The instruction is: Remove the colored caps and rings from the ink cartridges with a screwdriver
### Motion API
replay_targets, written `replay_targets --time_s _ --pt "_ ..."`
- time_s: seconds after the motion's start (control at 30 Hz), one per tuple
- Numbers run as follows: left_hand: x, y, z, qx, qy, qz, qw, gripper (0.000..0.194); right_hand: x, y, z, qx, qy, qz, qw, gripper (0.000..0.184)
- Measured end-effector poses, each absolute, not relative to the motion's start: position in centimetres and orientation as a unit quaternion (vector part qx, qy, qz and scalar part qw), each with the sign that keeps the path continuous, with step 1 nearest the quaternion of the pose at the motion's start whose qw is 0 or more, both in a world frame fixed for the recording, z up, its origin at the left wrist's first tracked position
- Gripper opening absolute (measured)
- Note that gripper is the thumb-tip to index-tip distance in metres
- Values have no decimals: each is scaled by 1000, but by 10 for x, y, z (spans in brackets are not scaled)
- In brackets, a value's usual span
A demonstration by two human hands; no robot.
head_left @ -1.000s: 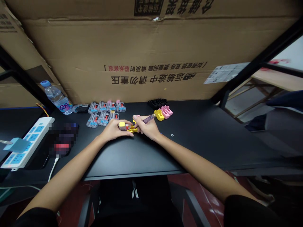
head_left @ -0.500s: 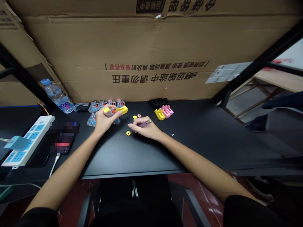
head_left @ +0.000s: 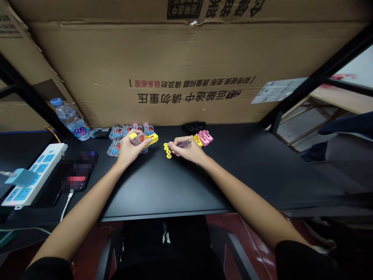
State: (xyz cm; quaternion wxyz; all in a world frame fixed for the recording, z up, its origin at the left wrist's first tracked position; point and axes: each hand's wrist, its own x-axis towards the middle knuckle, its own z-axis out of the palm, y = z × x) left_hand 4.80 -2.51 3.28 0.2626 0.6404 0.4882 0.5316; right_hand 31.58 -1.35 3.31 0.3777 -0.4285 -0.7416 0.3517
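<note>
Seen from the head camera, the left hand (head_left: 130,149) has its grip closed around a small clear plastic housing (head_left: 136,139), fingers curled over it. A yellow cap (head_left: 133,135) shows at one end and a chunkier yellow block (head_left: 152,138) at the other, with a hint of red inside the clear body (the fingers hide most of it). This held piece sits just above a group of similar clear housings (head_left: 115,132), which have red and blue insides and a few pink ends and lie in two rough rows on the black worktop (head_left: 166,182).

The right hand (head_left: 186,151) has its grip pinched together on a slim purple tool (head_left: 184,144), whose tip points away from the palm. Just beside its fingertips, four yellow washers (head_left: 167,150) lie in a short, nearly straight line on the worktop.

Past the right hand are a yellow block (head_left: 197,141) and a pink block (head_left: 205,137), touching each other, with a row of black parts (head_left: 194,126) behind them. Farther left are a water bottle (head_left: 70,120) lying on its side, a white power strip (head_left: 34,175), and a pixelated phone (head_left: 77,171) on a charging cable. A large cardboard box (head_left: 145,62) stands behind it all.
</note>
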Motion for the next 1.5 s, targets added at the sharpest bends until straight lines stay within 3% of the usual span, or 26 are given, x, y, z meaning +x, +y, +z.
replay_targets --time_s 0.17,0.27,0.47,0.57,0.93,1.07,1.5 --pt "52 -26 28 632 466 498 369 45 318 -16 47 -412 -742 293 441 48" --pt "55 -29 31 645 455 481 382 48 312 -22 55 -341 -792 214 459 38" --pt "61 -37 36 660 388 474 435 52 298 -34 48 -275 -865 217 360 15" --pt "63 -37 36 671 379 476 423 49 295 -35 41 -269 -868 248 334 16" --pt "64 -40 41 678 386 482 399 49 291 -35 43 -352 -787 328 385 24" --pt "64 -40 40 689 380 466 405 47 291 -35 43 -352 -818 300 343 24" --pt "63 -40 34 712 381 460 370 35 286 -39 41 -353 -816 272 369 20"
